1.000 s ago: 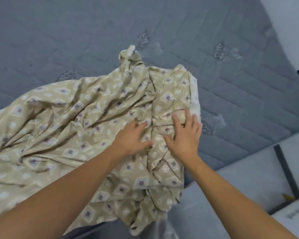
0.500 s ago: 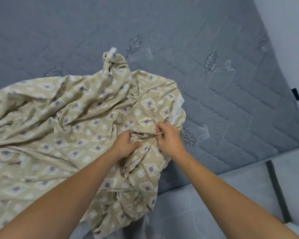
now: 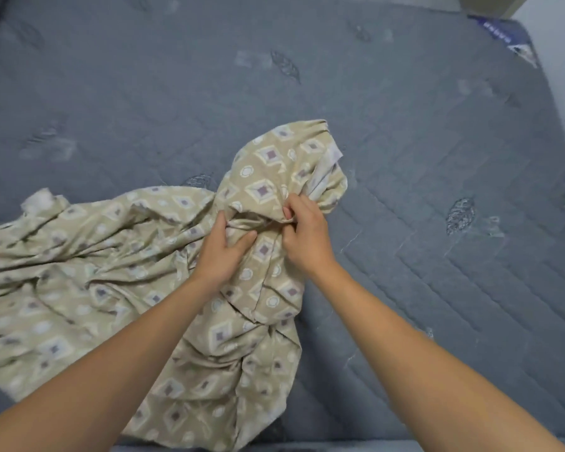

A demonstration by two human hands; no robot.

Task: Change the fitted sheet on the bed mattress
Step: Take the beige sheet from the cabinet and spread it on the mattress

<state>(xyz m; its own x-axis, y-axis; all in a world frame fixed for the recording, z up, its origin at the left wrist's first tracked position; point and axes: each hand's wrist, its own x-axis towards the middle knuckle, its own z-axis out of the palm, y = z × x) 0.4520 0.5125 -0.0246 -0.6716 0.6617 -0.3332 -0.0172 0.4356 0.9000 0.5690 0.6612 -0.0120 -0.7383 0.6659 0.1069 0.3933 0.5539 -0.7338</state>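
Fingertips (image 3: 287, 213) buried in sheet (image 3: 79, 256) folds

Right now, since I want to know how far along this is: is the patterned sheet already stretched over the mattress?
No: the patterned sheet lies bunched on the bare grey mattress, gripped by both hands.

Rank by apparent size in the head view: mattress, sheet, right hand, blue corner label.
1. mattress, fills most of the view
2. sheet
3. right hand
4. label; it lies far from the camera, so this last rank is unsure.
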